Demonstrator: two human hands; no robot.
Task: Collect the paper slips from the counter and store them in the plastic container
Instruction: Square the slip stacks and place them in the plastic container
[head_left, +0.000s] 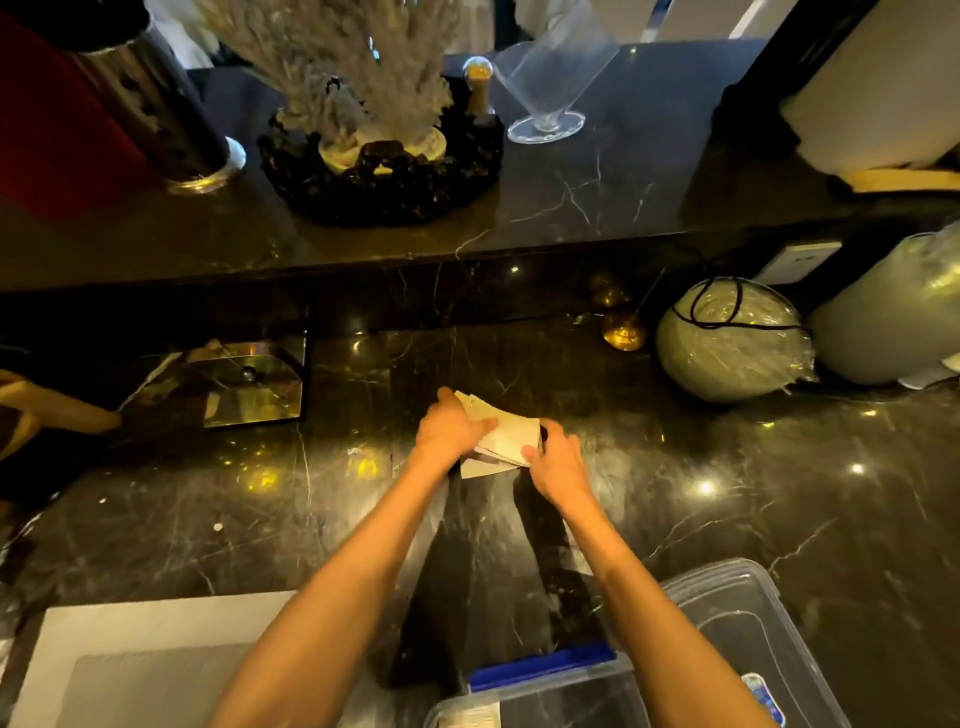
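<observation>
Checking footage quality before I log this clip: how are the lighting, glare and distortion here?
Head view: dim warm light; bright specular spots glare off the polished dark counter; wide-angle bending curves the upper ledge; the paper slips between left hand and right hand look soft, their print unreadable.

Dried-plant arrangement in dark round basket on raised ledge. Shiny metal cylinder left of basket, clear stemmed glass right of it. White paper-towel roll at far right of ledge. Below ledge: mirrored napkin holder at left, wrapped round globe at right, small brass object just beside globe. Grey placemat at bottom left.
</observation>
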